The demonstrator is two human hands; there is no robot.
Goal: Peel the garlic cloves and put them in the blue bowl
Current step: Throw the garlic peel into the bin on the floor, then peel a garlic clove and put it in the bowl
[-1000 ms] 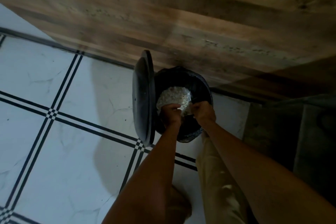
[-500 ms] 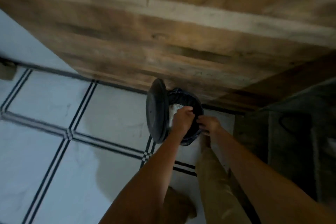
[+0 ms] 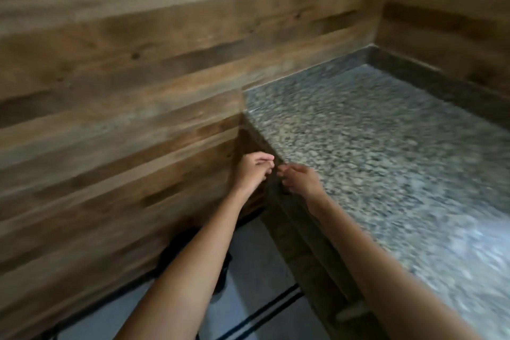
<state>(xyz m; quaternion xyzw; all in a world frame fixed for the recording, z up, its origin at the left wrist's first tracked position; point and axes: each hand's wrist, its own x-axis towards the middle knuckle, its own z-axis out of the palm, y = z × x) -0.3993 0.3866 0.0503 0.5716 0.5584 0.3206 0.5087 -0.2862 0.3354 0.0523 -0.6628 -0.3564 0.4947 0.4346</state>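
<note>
Frame is heavily motion-blurred, so fine detail is unreliable. Left hand (image 3: 252,171) and right hand (image 3: 300,181) are raised close together, fingertips nearly meeting, just off the near corner of the granite table (image 3: 386,146). Grip on both: narrow, fingers loosely curled, nothing visible in either. Garlic cloves and blue bowl are not in view, and the visible stretch of table shows neither, so peeling progress can't be judged here. A dark bin (image 3: 176,251) sits on the floor (image 3: 262,257) under the left forearm, against the wood wall (image 3: 124,91). Risks: right wrist is right over the table's hard corner edge, so a fast swing could clip it. A step forward could kick the bin. Any peel scraps stuck to the fingers would end up in the bowl with clean cloves.
</note>
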